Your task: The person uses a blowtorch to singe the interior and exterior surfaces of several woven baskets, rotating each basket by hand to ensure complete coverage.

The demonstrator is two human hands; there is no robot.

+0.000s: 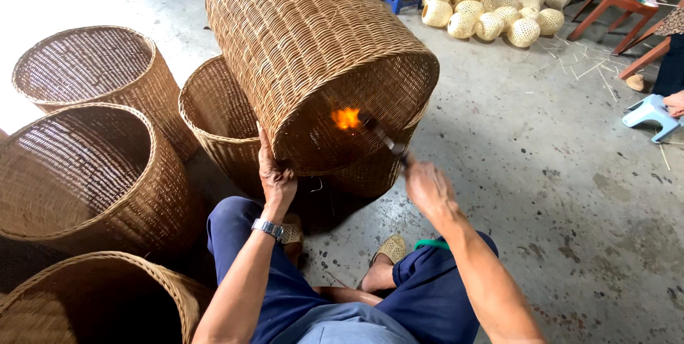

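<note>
In the head view, the step in hand looks like singeing stray fibres off a large woven basket (pixel 313 52), which lies tilted on its side in the upper centre of the frame with its open rim facing down toward the person. The left hand (pixel 276 176) grips the lower left of that rim, fingers curled over the edge and pinching the weave. The right hand (pixel 427 187), at centre, has its fingers wrapped around the handle of a torch (pixel 385 139), whose orange flame (pixel 346 117) plays just inside the rim. Going on would, I judge, call for turning the basket with the left hand so an unburnt stretch of rim meets the flame, keeping the flame moving so the weave does not scorch. More baskets (pixel 92 166) crowd the left side of the frame, one just behind the held one, leaving little room there. The concrete floor (pixel 541 173) at right gives room; small round woven pieces (pixel 491 2) lie well apart at upper right.
</note>
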